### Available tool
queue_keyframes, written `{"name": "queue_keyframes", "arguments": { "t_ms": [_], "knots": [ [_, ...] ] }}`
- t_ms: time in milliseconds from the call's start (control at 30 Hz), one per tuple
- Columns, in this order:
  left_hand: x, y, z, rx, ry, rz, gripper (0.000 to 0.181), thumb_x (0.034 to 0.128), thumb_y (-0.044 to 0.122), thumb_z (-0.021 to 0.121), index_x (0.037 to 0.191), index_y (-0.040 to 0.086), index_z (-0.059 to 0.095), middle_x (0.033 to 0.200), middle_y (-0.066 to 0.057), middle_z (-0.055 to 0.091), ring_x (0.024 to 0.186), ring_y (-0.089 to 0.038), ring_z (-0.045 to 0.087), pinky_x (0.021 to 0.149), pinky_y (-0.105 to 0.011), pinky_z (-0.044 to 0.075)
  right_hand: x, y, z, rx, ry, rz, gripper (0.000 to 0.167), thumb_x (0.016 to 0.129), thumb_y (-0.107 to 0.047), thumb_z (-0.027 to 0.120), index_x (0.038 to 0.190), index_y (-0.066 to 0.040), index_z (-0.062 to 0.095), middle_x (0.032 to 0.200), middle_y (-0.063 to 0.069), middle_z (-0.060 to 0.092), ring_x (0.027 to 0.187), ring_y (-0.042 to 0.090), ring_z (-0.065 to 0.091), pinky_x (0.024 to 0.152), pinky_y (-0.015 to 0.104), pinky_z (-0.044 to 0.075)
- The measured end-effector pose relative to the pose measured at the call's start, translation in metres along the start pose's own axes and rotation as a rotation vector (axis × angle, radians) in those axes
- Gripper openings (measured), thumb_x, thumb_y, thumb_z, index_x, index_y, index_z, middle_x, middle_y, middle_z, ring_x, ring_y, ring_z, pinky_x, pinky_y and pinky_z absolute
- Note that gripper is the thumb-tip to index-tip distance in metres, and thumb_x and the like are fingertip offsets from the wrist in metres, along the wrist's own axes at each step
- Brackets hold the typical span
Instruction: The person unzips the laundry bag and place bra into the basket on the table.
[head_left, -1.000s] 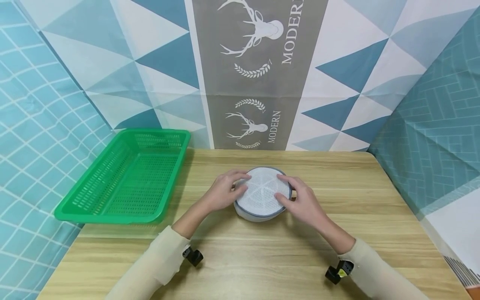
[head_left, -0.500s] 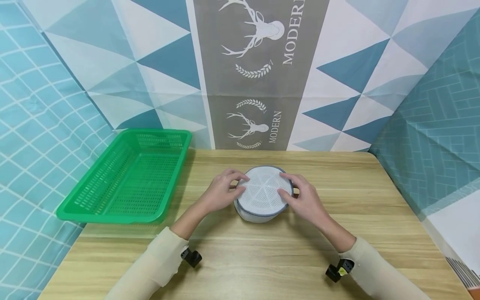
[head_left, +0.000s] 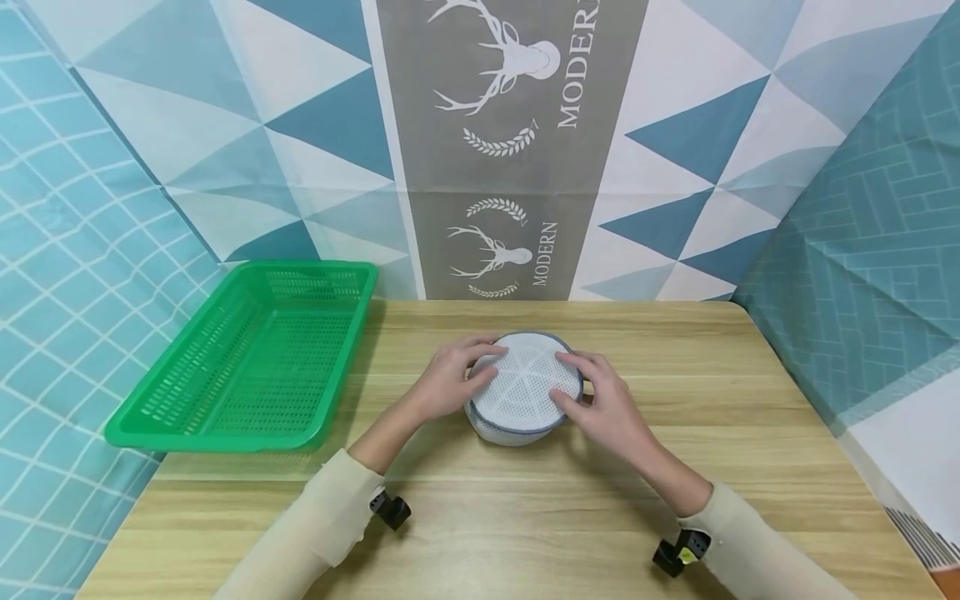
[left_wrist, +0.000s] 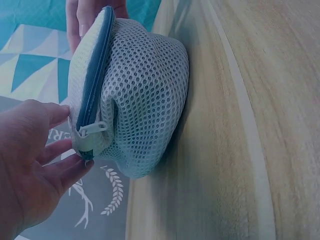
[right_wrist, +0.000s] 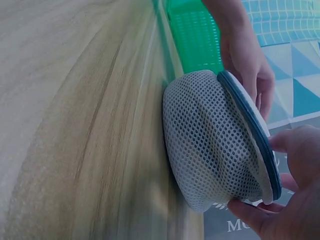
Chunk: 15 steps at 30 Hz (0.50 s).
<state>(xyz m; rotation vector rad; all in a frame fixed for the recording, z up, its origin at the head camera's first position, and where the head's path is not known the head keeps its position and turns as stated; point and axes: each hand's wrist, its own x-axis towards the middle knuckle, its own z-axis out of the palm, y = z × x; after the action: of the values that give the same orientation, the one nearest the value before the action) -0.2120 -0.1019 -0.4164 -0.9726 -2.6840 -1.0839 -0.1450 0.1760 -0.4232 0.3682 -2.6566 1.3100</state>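
Note:
A round white mesh bag [head_left: 525, 392] with a blue-grey zipper rim stands on the table, its flat lid facing up. At its left edge my left hand [head_left: 448, 382] grips the rim, thumb and index finger lying on the lid. Opposite, my right hand [head_left: 613, 410] holds the right rim in a similar way. The left wrist view shows a white zipper pull [left_wrist: 94, 129] beside my left hand [left_wrist: 32, 160]; the mesh side [left_wrist: 145, 85] is creased there. In the right wrist view, fingers of my right hand [right_wrist: 295, 185] touch the rim and the side beneath it.
A green perforated plastic basket [head_left: 277, 367] stands at the back left of the wooden table [head_left: 510, 517]. Patterned wall coverings [head_left: 502, 167] rise behind the table and along both sides.
The fingers of both hands have shifted slightly, reaching a little farther over the lid than half a second ago. The bag stays in about the same place; the head view has moved slightly.

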Motion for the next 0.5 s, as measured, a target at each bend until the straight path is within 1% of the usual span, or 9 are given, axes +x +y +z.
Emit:
{"name": "queue_keyframes", "arguments": {
  "t_ms": [167, 200, 267, 300, 400, 433, 467, 500],
  "knots": [
    [-0.002, 0.001, 0.0, -0.005, 0.0, -0.001, 0.035, 0.1062, 0.013, 0.073, 0.14, 0.006, 0.078, 0.161, -0.02, 0.067, 0.152, -0.043, 0.064, 0.128, -0.064, 0.05, 0.002, 0.002, 0.0, 0.007, -0.015, 0.007, 0.054, 0.104, -0.015, 0.082, 0.155, -0.006, 0.065, 0.161, 0.032, 0.055, 0.143, 0.051, 0.065, 0.104, 0.051, 0.067],
    [-0.003, 0.001, -0.001, -0.003, 0.001, -0.002, 0.034, 0.1063, 0.013, 0.073, 0.139, 0.006, 0.078, 0.161, -0.02, 0.067, 0.152, -0.043, 0.064, 0.128, -0.064, 0.051, 0.003, 0.002, 0.0, 0.004, -0.015, 0.005, 0.054, 0.104, -0.015, 0.082, 0.155, -0.006, 0.066, 0.161, 0.032, 0.055, 0.143, 0.052, 0.065, 0.104, 0.052, 0.067],
    [-0.004, 0.0, -0.001, -0.005, -0.003, -0.012, 0.032, 0.1067, 0.014, 0.073, 0.138, 0.006, 0.078, 0.161, -0.02, 0.067, 0.151, -0.043, 0.065, 0.126, -0.061, 0.054, 0.006, 0.002, 0.0, -0.016, -0.008, -0.001, 0.054, 0.103, -0.014, 0.082, 0.154, -0.006, 0.066, 0.16, 0.032, 0.057, 0.144, 0.052, 0.064, 0.109, 0.057, 0.065],
    [-0.005, 0.0, -0.001, -0.011, -0.004, -0.017, 0.032, 0.1067, 0.014, 0.073, 0.137, 0.005, 0.079, 0.161, -0.02, 0.067, 0.149, -0.043, 0.065, 0.124, -0.059, 0.057, 0.007, 0.003, 0.0, -0.025, -0.003, -0.004, 0.054, 0.103, -0.014, 0.082, 0.154, -0.005, 0.067, 0.16, 0.032, 0.058, 0.145, 0.052, 0.063, 0.11, 0.059, 0.064],
    [-0.008, -0.002, -0.001, -0.039, -0.011, -0.043, 0.029, 0.1069, 0.013, 0.074, 0.135, 0.005, 0.079, 0.16, -0.02, 0.067, 0.146, -0.041, 0.068, 0.113, -0.05, 0.065, 0.011, 0.004, -0.001, -0.04, 0.014, -0.016, 0.051, 0.103, -0.013, 0.081, 0.152, -0.004, 0.068, 0.156, 0.03, 0.063, 0.143, 0.051, 0.065, 0.109, 0.059, 0.065],
    [-0.009, -0.002, -0.002, -0.047, -0.013, -0.051, 0.029, 0.1068, 0.013, 0.074, 0.134, 0.004, 0.079, 0.159, -0.021, 0.067, 0.144, -0.041, 0.069, 0.108, -0.047, 0.068, 0.012, 0.004, -0.001, -0.038, 0.017, -0.016, 0.051, 0.103, -0.013, 0.081, 0.152, -0.004, 0.068, 0.155, 0.03, 0.064, 0.143, 0.05, 0.066, 0.109, 0.058, 0.065],
    [-0.01, -0.002, -0.002, -0.054, -0.013, -0.054, 0.029, 0.1065, 0.012, 0.075, 0.134, 0.004, 0.079, 0.158, -0.021, 0.067, 0.143, -0.04, 0.069, 0.105, -0.044, 0.069, 0.013, 0.005, -0.001, -0.026, 0.016, -0.015, 0.05, 0.104, -0.012, 0.08, 0.151, -0.004, 0.068, 0.154, 0.029, 0.064, 0.141, 0.049, 0.067, 0.105, 0.054, 0.067],
    [-0.01, -0.001, -0.003, -0.056, -0.013, -0.059, 0.028, 0.1063, 0.012, 0.075, 0.133, 0.004, 0.08, 0.157, -0.021, 0.068, 0.142, -0.04, 0.069, 0.103, -0.044, 0.07, 0.013, 0.005, -0.001, -0.02, 0.016, -0.015, 0.05, 0.104, -0.012, 0.08, 0.151, -0.004, 0.068, 0.153, 0.028, 0.065, 0.141, 0.048, 0.067, 0.104, 0.051, 0.068]
  ]
}}
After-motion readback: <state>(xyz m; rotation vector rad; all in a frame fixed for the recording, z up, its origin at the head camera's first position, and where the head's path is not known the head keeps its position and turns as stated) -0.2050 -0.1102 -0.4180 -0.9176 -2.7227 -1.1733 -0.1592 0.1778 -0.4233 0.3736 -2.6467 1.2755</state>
